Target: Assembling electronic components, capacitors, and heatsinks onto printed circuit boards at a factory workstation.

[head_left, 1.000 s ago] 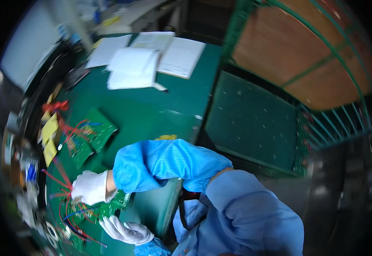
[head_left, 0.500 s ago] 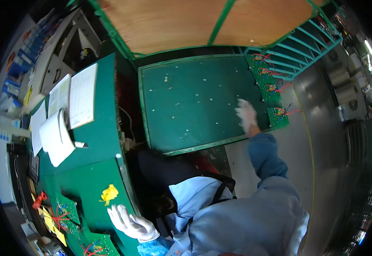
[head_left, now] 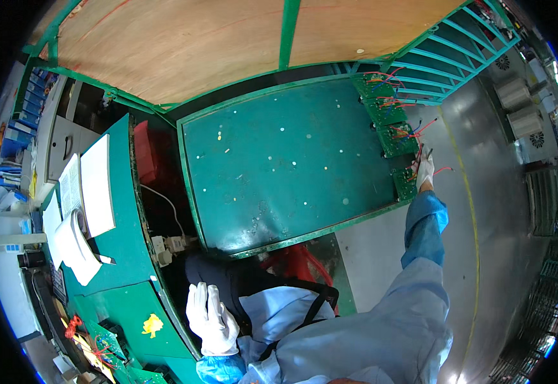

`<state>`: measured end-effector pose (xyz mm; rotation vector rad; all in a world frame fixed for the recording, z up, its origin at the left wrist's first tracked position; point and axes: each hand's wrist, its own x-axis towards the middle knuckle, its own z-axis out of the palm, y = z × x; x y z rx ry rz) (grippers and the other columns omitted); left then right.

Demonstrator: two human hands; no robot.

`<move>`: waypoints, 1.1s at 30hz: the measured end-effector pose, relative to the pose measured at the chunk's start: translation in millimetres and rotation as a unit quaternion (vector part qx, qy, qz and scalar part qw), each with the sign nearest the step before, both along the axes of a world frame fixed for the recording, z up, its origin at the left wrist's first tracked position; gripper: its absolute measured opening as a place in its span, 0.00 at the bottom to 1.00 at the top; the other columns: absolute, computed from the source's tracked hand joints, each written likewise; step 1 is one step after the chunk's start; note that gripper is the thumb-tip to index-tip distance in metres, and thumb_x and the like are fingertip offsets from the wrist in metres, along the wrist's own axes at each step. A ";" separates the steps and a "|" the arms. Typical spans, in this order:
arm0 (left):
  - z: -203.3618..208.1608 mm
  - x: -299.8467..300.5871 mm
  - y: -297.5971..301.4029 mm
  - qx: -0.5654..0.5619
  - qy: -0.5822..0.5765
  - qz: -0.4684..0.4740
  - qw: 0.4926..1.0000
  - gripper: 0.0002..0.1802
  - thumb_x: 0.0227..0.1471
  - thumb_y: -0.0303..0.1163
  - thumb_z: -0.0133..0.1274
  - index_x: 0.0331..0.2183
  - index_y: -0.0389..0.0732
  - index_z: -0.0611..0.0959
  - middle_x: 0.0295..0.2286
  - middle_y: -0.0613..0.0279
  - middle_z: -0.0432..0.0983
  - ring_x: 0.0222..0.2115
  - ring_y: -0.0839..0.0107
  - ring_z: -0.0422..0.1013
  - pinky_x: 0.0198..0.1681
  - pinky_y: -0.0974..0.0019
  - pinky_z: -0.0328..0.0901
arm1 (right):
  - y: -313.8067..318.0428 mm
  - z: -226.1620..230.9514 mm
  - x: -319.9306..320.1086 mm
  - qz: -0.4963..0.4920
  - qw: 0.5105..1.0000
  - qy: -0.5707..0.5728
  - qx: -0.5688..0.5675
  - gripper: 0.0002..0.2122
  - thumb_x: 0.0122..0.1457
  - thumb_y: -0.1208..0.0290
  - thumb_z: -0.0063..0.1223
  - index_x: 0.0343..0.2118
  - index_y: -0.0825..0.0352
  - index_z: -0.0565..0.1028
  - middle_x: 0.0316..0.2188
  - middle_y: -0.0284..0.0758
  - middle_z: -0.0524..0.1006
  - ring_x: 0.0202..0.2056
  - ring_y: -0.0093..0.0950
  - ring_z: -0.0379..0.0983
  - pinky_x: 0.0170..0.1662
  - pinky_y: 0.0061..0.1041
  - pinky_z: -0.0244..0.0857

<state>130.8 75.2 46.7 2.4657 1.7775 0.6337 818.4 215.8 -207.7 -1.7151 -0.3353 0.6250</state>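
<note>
My right hand (head_left: 425, 170), in a white glove, reaches to the right edge of the green-topped table (head_left: 279, 185). Its fingers close around red wires at the nearest green circuit board (head_left: 405, 185); the grip is small and partly hidden. Several more wired circuit boards (head_left: 396, 140) line that same edge, overlapping in a row. My left hand (head_left: 211, 320), gloved in white with a blue cuff, is held palm up and open above my lap. It holds nothing. To its left, a crumpled yellow thing (head_left: 152, 325) lies on the green workbench (head_left: 122, 291).
Open notebooks (head_left: 96, 185) and a pen (head_left: 105, 259) lie on the workbench at left. Wired boards (head_left: 106, 339) sit at the lower left. A wooden panel in a green frame (head_left: 227, 45) rises beyond the table. A red stool (head_left: 298, 264) is partly under it.
My right hand has moved right, from over the tabletop to the nearest board's wires. My left hand has turned more upright and sits farther right, off the workbench. The view has shifted.
</note>
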 end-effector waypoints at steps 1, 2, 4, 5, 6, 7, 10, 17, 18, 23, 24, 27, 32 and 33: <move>-3.0 2.1 -1.0 -0.012 0.002 0.008 1.000 0.29 0.48 0.16 0.48 0.55 0.35 0.77 0.52 0.39 0.72 0.56 0.37 0.66 0.60 0.44 0.61 | 16.0 13.0 -8.2 -0.017 0.998 0.012 -0.065 0.20 0.68 0.55 0.49 0.61 0.51 0.71 0.37 0.29 0.78 0.23 0.14 0.66 0.22 0.14 0.60; -3.9 4.4 -2.5 -0.018 0.004 0.011 1.000 0.30 0.47 0.15 0.48 0.55 0.35 0.77 0.53 0.40 0.72 0.56 0.38 0.66 0.60 0.45 0.62 | 21.1 25.3 -15.2 0.020 0.996 0.021 -0.081 0.19 0.69 0.55 0.47 0.60 0.53 0.71 0.40 0.30 0.78 0.22 0.16 0.66 0.22 0.16 0.60; -7.4 11.3 -1.5 -0.024 -0.004 0.014 1.000 0.31 0.46 0.14 0.49 0.55 0.36 0.77 0.53 0.41 0.73 0.57 0.40 0.67 0.60 0.46 0.62 | 31.8 49.8 -14.7 0.090 0.990 0.027 -0.108 0.18 0.69 0.56 0.44 0.57 0.56 0.70 0.45 0.32 0.79 0.22 0.18 0.66 0.22 0.19 0.61; -10.9 13.1 -2.7 -0.028 -0.002 0.018 0.999 0.32 0.44 0.13 0.50 0.54 0.36 0.77 0.52 0.43 0.73 0.56 0.42 0.67 0.59 0.48 0.63 | 39.8 48.0 -12.6 0.084 0.984 0.036 -0.150 0.22 0.69 0.56 0.44 0.63 0.55 0.66 0.50 0.31 0.78 0.22 0.17 0.64 0.20 0.18 0.56; -10.8 15.2 -1.7 -0.032 -0.003 0.016 0.999 0.32 0.44 0.13 0.50 0.54 0.36 0.78 0.52 0.43 0.73 0.56 0.42 0.67 0.59 0.48 0.63 | 46.9 50.4 -16.2 0.091 0.983 0.025 -0.158 0.22 0.69 0.55 0.43 0.64 0.56 0.66 0.49 0.30 0.78 0.23 0.16 0.63 0.20 0.17 0.55; -10.3 18.2 0.3 -0.036 -0.004 0.016 0.999 0.32 0.44 0.14 0.51 0.54 0.36 0.78 0.52 0.43 0.73 0.56 0.42 0.68 0.59 0.48 0.63 | 51.5 52.6 -20.8 0.100 0.981 0.013 -0.166 0.23 0.69 0.55 0.43 0.64 0.56 0.65 0.49 0.28 0.79 0.23 0.16 0.63 0.19 0.17 0.54; -5.4 26.2 13.8 -0.033 -0.013 0.003 0.999 0.30 0.42 0.15 0.53 0.51 0.36 0.79 0.49 0.44 0.75 0.53 0.41 0.70 0.56 0.48 0.66 | 59.3 55.9 -4.4 0.142 0.982 0.044 -0.112 0.22 0.68 0.54 0.43 0.60 0.57 0.70 0.44 0.23 0.81 0.23 0.17 0.62 0.18 0.18 0.51; -15.5 -14.4 2.7 -0.012 -0.096 -0.054 0.994 0.27 0.49 0.28 0.53 0.52 0.32 0.77 0.49 0.42 0.74 0.51 0.42 0.71 0.56 0.48 0.67 | 69.2 66.4 -30.0 0.410 0.902 -0.122 -0.061 0.23 0.63 0.79 0.40 0.62 0.62 0.68 0.63 0.35 0.68 0.43 0.28 0.75 0.41 0.24 0.69; -14.6 -21.3 -6.3 -0.015 -0.093 -0.067 0.993 0.27 0.51 0.30 0.52 0.53 0.32 0.76 0.51 0.41 0.73 0.53 0.42 0.70 0.57 0.48 0.66 | 73.0 66.8 -45.6 0.386 0.920 -0.035 -0.053 0.22 0.63 0.78 0.40 0.62 0.62 0.68 0.62 0.35 0.68 0.43 0.27 0.75 0.41 0.25 0.69; -32.8 -54.4 -52.9 0.009 -0.052 0.012 0.999 0.30 0.51 0.33 0.51 0.54 0.27 0.74 0.55 0.39 0.68 0.59 0.45 0.63 0.60 0.51 0.61 | 93.7 101.9 -176.7 0.367 0.919 0.073 -0.125 0.19 0.65 0.72 0.41 0.58 0.62 0.71 0.58 0.34 0.71 0.45 0.27 0.74 0.44 0.26 0.67; -25.2 -60.7 -65.6 0.035 -0.055 0.048 0.997 0.26 0.50 0.32 0.51 0.49 0.27 0.75 0.49 0.40 0.70 0.54 0.45 0.66 0.55 0.53 0.65 | 92.9 113.0 -202.8 0.385 0.910 0.067 -0.141 0.18 0.65 0.71 0.41 0.58 0.62 0.71 0.57 0.34 0.71 0.45 0.27 0.74 0.45 0.26 0.67; 7.8 -96.8 -86.5 0.085 -0.133 0.116 0.981 0.18 0.50 0.29 0.51 0.42 0.28 0.75 0.35 0.47 0.70 0.34 0.49 0.69 0.39 0.53 0.69 | 71.9 157.8 -258.4 0.406 0.900 0.050 -0.152 0.17 0.66 0.68 0.42 0.56 0.62 0.72 0.55 0.34 0.73 0.46 0.26 0.74 0.46 0.27 0.66; 24.4 -157.2 -152.3 0.216 0.048 0.383 0.897 0.32 0.46 0.23 0.59 0.55 0.36 0.74 0.46 0.44 0.75 0.46 0.44 0.74 0.50 0.50 0.70 | 40.9 225.1 -335.6 0.448 0.880 0.029 -0.153 0.16 0.67 0.62 0.43 0.52 0.61 0.75 0.51 0.33 0.75 0.47 0.26 0.73 0.49 0.28 0.65; 33.6 -170.0 -167.5 0.232 0.057 0.429 0.871 0.32 0.46 0.22 0.59 0.55 0.38 0.75 0.46 0.46 0.76 0.48 0.45 0.74 0.52 0.49 0.70 | 35.8 239.2 -352.2 0.456 0.877 0.023 -0.149 0.16 0.67 0.61 0.43 0.52 0.61 0.75 0.50 0.33 0.76 0.47 0.26 0.73 0.49 0.28 0.65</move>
